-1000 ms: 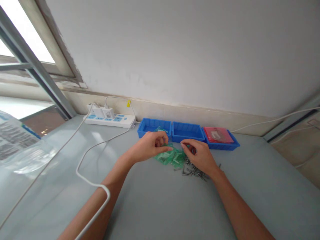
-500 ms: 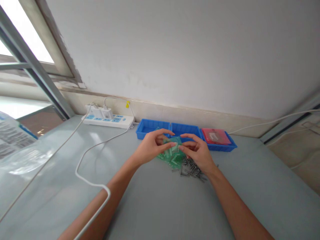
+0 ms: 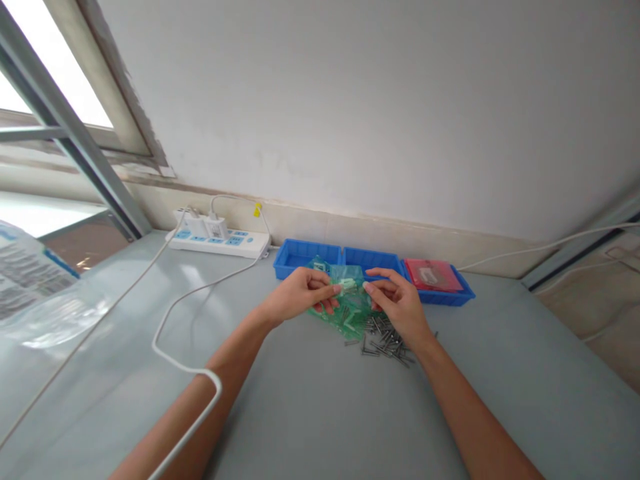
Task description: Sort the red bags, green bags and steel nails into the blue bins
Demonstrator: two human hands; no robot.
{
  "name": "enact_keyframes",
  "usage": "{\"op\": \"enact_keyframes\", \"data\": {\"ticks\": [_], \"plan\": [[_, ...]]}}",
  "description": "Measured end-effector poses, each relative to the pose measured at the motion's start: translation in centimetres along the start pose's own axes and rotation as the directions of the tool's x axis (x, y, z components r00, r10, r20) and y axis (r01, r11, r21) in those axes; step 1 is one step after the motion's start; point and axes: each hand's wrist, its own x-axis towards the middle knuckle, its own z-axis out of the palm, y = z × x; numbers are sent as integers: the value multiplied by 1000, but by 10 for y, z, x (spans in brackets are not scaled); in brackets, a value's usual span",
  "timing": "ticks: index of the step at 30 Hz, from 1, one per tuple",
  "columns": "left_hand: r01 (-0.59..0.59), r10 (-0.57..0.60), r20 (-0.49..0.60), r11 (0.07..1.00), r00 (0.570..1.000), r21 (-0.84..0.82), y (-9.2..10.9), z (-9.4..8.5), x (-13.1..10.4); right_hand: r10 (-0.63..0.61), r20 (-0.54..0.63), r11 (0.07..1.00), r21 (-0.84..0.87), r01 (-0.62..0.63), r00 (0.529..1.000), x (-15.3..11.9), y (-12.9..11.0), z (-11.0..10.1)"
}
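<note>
A translucent green plastic bag (image 3: pixel 351 275) is stretched between my hands over the middle of the table. My left hand (image 3: pixel 305 293) pinches its left side between thumb and curled fingers. On the right, the thumb and fingers of my right hand (image 3: pixel 395 297) are closed on the bag's other edge. More green plastic (image 3: pixel 345 323) lies beneath, with pale strips on it; whether it is the same bag I cannot tell. Just below my right hand is a loose heap of metal screws (image 3: pixel 387 340), partly hidden by the hand and the plastic.
Three blue bins (image 3: pixel 307 252) stand in a row along the wall, the right one holding red plastic packets (image 3: pixel 434 275). A white power strip (image 3: pixel 217 243) sits at the back left. A white cable (image 3: pixel 173 307) crosses my left forearm. Clear plastic packaging (image 3: pixel 45 300) lies far left.
My left hand has lowered slightly and its fingers have curled in more. More of the green bag now shows between the hands. My right hand has barely moved.
</note>
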Motion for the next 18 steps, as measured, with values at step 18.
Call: {"op": "enact_keyframes", "data": {"ticks": [18], "plan": [[-20, -46, -400, 987, 915, -158, -3, 1, 8, -83, 386, 566, -740, 363, 919, -7, -6, -31]]}}
